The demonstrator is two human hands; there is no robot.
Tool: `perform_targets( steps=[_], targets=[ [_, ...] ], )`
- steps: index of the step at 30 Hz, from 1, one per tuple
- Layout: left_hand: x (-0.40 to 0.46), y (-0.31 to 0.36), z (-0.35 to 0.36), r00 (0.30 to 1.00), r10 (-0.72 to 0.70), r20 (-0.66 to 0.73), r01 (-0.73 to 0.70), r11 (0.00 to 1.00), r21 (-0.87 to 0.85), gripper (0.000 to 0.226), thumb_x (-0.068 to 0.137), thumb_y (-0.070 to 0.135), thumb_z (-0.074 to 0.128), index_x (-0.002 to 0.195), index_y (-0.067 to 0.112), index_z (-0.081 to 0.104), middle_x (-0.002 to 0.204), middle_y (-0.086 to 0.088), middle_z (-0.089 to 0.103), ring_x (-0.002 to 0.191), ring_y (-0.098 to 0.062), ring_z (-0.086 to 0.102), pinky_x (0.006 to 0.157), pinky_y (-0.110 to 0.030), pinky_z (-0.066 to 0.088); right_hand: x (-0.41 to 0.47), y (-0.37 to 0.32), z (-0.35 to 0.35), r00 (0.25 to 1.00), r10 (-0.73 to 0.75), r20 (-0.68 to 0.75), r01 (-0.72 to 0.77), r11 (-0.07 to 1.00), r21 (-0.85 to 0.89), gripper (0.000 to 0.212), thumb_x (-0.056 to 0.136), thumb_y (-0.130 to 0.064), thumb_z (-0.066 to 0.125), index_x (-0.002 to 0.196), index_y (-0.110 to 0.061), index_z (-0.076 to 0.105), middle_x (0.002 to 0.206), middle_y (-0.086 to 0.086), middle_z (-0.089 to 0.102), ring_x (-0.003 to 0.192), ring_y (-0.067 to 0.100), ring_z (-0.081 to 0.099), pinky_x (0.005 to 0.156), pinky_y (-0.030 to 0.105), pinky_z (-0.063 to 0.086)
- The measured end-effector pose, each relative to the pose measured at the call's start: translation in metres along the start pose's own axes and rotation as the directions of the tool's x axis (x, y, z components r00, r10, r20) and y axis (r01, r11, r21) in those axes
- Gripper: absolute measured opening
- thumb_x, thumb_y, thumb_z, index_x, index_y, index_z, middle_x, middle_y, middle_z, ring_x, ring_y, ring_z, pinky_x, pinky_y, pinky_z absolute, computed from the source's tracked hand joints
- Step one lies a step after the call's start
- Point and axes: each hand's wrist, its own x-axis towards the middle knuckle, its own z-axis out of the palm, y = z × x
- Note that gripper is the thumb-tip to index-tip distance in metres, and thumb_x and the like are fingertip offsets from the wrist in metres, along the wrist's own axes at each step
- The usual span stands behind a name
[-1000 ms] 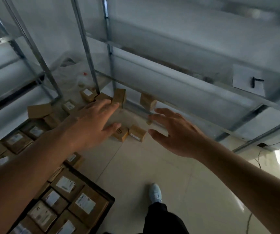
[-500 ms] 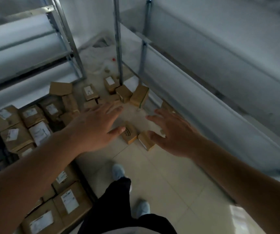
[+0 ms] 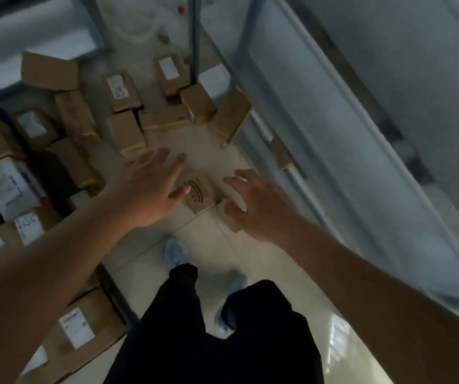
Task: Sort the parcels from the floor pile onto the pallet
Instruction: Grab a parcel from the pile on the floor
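Two small brown parcels lie side by side on the pale tiled floor: one with a black printed mark (image 3: 199, 194) and a plainer one (image 3: 229, 217) to its right, partly hidden by my right hand. My left hand (image 3: 145, 189) hovers with spread fingers just left of the marked parcel and holds nothing. My right hand (image 3: 258, 206) reaches with spread fingers over the plainer parcel, also holding nothing. More loose parcels (image 3: 124, 133) lie in a pile farther ahead. At the left, labelled parcels (image 3: 4, 185) are stacked on the dark pallet (image 3: 112, 286).
A metal shelving upright (image 3: 195, 37) stands behind the floor pile, and a long grey shelf (image 3: 347, 134) runs along the right. My dark trouser legs (image 3: 209, 328) and light shoes (image 3: 175, 254) stand on the floor at the bottom centre.
The view has tipped down and come closer to the floor parcels. Both hands have dropped toward the two nearest parcels, still spread and holding nothing.
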Motion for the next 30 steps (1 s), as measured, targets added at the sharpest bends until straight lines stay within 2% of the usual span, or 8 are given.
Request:
perform_targets(
  steps=[5, 9, 12, 16, 20, 23, 27, 30],
  targets=[
    [0.084, -0.021, 0.083, 0.984, -0.157, 0.079, 0.16, 0.986, -0.038, 0.073, 0.102, 0.057, 0.039, 0.161, 0.025, 0.012, 0.165, -0.013, 0.024, 0.147, -0.035, 0.033, 0.107, -0.052, 0.043, 0.112, 0.055, 0.061, 0.993, -0.012, 0.119, 0.013, 1.0, -0.006, 0.055, 0.101, -0.046, 0.051, 0.154, -0.03, 0.046, 0.155, 0.003, 0.045, 0.131, 0.033, 0.052, 0.104, 0.044, 0.041],
    [0.147, -0.022, 0.175, 0.948, -0.296, 0.121, 0.305, 0.95, -0.065, 0.078, 0.101, 0.05, 0.05, 0.163, 0.023, 0.012, 0.165, -0.016, 0.022, 0.148, -0.037, 0.032, 0.11, -0.051, 0.042, 0.198, 0.105, 0.129, 0.983, -0.018, 0.181, 0.01, 0.999, 0.046, 0.05, 0.102, -0.04, 0.052, 0.151, -0.033, 0.048, 0.153, 0.001, 0.044, 0.132, 0.029, 0.051, 0.106, 0.041, 0.042],
    [0.196, -0.02, 0.239, 0.914, -0.381, 0.141, 0.401, 0.903, -0.154, 0.083, 0.1, 0.047, 0.054, 0.164, 0.026, 0.005, 0.167, -0.015, 0.017, 0.151, -0.037, 0.026, 0.114, -0.052, 0.038, 0.251, 0.135, 0.181, 0.975, -0.044, 0.218, 0.027, 0.996, 0.081, 0.051, 0.103, -0.036, 0.053, 0.153, -0.029, 0.047, 0.15, 0.003, 0.045, 0.129, 0.028, 0.054, 0.106, 0.044, 0.047],
    [0.252, -0.027, 0.317, 0.869, -0.464, 0.169, 0.494, 0.827, -0.27, 0.081, 0.099, 0.043, 0.056, 0.163, 0.027, 0.008, 0.165, -0.014, 0.022, 0.145, -0.037, 0.035, 0.109, -0.053, 0.041, 0.309, 0.168, 0.244, 0.948, -0.109, 0.3, 0.102, 0.994, 0.041, 0.052, 0.104, -0.036, 0.053, 0.154, -0.027, 0.044, 0.152, 0.005, 0.043, 0.129, 0.028, 0.053, 0.105, 0.044, 0.048],
    [0.29, -0.041, 0.374, 0.837, -0.5, 0.221, 0.547, 0.77, -0.329, 0.082, 0.097, 0.039, 0.062, 0.162, 0.027, 0.012, 0.159, -0.015, 0.029, 0.137, -0.039, 0.043, 0.103, -0.055, 0.046, 0.358, 0.192, 0.29, 0.937, -0.135, 0.321, 0.145, 0.989, -0.009, 0.046, 0.105, -0.033, 0.051, 0.15, -0.024, 0.047, 0.148, 0.009, 0.046, 0.122, 0.03, 0.056, 0.1, 0.045, 0.051],
    [0.308, -0.051, 0.412, 0.818, -0.516, 0.253, 0.575, 0.736, -0.358, 0.078, 0.099, 0.036, 0.06, 0.162, 0.027, 0.015, 0.157, -0.015, 0.03, 0.135, -0.039, 0.045, 0.102, -0.054, 0.046, 0.388, 0.203, 0.325, 0.934, -0.121, 0.337, 0.141, 0.989, -0.035, 0.047, 0.105, -0.034, 0.05, 0.15, -0.026, 0.045, 0.15, 0.011, 0.044, 0.124, 0.032, 0.055, 0.097, 0.043, 0.049],
    [0.321, -0.056, 0.465, 0.788, -0.524, 0.322, 0.614, 0.701, -0.363, 0.079, 0.099, 0.036, 0.061, 0.162, 0.03, 0.013, 0.154, -0.016, 0.033, 0.133, -0.039, 0.048, 0.102, -0.054, 0.047, 0.417, 0.214, 0.371, 0.922, -0.083, 0.377, 0.091, 0.996, -0.003, 0.05, 0.105, -0.035, 0.053, 0.153, -0.026, 0.042, 0.15, 0.011, 0.046, 0.122, 0.029, 0.056, 0.096, 0.04, 0.051],
    [0.327, -0.057, 0.508, 0.773, -0.527, 0.354, 0.634, 0.666, -0.393, 0.079, 0.099, 0.033, 0.062, 0.162, 0.031, 0.013, 0.15, -0.016, 0.036, 0.129, -0.039, 0.051, 0.095, -0.049, 0.05, 0.434, 0.224, 0.404, 0.912, -0.041, 0.408, 0.024, 0.999, 0.046, 0.057, 0.105, -0.039, 0.055, 0.158, -0.03, 0.035, 0.152, 0.01, 0.044, 0.127, 0.029, 0.055, 0.094, 0.036, 0.046]
  ],
)
